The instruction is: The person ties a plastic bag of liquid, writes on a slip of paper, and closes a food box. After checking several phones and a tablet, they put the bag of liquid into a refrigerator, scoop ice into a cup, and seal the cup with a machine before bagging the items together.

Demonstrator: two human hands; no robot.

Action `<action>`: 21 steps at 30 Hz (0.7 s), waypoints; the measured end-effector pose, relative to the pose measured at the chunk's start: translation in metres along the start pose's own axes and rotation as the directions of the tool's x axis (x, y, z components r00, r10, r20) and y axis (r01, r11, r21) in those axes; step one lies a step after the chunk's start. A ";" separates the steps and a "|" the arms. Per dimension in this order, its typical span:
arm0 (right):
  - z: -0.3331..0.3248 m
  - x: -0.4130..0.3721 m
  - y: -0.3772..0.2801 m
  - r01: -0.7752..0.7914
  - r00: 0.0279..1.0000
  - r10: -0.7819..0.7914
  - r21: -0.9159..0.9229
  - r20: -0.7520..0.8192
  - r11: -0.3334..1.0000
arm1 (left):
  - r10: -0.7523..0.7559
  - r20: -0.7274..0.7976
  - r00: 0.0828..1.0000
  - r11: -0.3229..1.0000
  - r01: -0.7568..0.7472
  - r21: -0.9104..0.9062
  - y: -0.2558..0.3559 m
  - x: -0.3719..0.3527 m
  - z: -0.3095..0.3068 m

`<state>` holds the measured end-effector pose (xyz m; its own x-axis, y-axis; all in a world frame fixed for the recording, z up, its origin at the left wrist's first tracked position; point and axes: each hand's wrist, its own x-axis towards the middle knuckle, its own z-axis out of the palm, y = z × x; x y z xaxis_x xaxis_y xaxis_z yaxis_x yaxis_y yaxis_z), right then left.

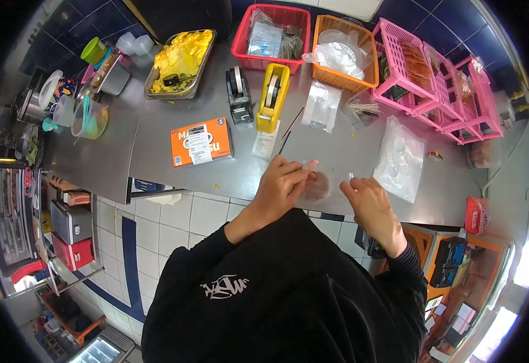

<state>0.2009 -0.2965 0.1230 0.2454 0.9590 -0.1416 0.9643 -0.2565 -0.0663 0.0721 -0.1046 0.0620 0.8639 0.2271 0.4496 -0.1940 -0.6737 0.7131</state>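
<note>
At the table's front edge my left hand (278, 187) is closed, its fingers pinched on the neck of a small clear plastic bag (317, 186) with reddish-brown contents. A short twist of plastic pokes up past the fingertips. To the right, apart from the bag, my right hand (370, 202) pinches a small shiny clear strip (351, 176); what exactly it is I cannot tell. Beyond the left hand lie a pen (291, 130) and a printed paper slip (265, 140). A flat stack of clear plastic bags (400, 160) rests right of my right hand.
Yellow (273, 97) and black (238, 97) tape dispensers stand behind an orange box (201, 143). A tray of yellow food (182, 63) sits back left. Red (300, 36), orange (344, 78) and pink (418, 112) baskets line the back, near a container of thin sticks (361, 111).
</note>
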 end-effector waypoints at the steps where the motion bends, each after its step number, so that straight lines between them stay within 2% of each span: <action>1: -0.003 -0.001 0.001 -0.040 0.999 0.040 -0.007 -0.025 0.999 | 0.060 -0.011 0.998 0.997 -0.059 0.041 0.000 0.001 0.001; 4: -0.025 0.006 0.000 0.196 0.949 -0.141 0.177 -0.283 0.964 | -0.067 0.060 0.996 0.981 0.077 -0.176 0.007 0.004 0.006; 7: -0.010 0.016 0.001 0.377 0.882 -0.205 0.376 -0.424 0.847 | -0.078 0.084 0.993 0.972 0.095 -0.213 0.014 0.011 0.008; 10: -0.001 0.013 0.003 0.340 0.923 -0.176 0.510 -0.343 0.790 | -0.021 0.045 0.999 0.987 0.027 -0.157 0.007 0.014 0.008; 13: -0.005 0.024 -0.002 0.360 0.910 -0.214 0.424 -0.354 0.831 | -0.069 0.092 0.993 0.978 0.086 -0.189 0.006 0.014 0.005; 15: 0.006 0.039 -0.014 0.242 0.871 0.027 0.476 -0.491 0.845 | -0.086 0.100 0.991 0.988 0.098 -0.123 0.012 0.016 0.005; 17: 0.019 0.049 -0.014 0.157 0.842 0.184 0.557 -0.507 0.816 | -0.053 0.090 0.994 0.995 0.061 -0.080 0.014 0.016 0.005; 19: 0.027 0.056 -0.011 0.093 0.868 0.260 0.652 -0.424 0.753 | 0.033 0.072 0.997 0.998 -0.028 -0.060 0.009 0.015 0.003; 21: 0.023 0.053 -0.004 0.080 0.886 0.241 0.641 -0.397 0.764 | 0.041 -0.040 0.998 0.992 -0.046 -0.115 -0.004 0.013 -0.011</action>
<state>0.2080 -0.2478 0.0927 0.4892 0.8352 0.2511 0.6919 -0.1963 -0.6948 0.0792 -0.0917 0.0707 0.8356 0.2273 0.5001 -0.2856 -0.5979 0.7489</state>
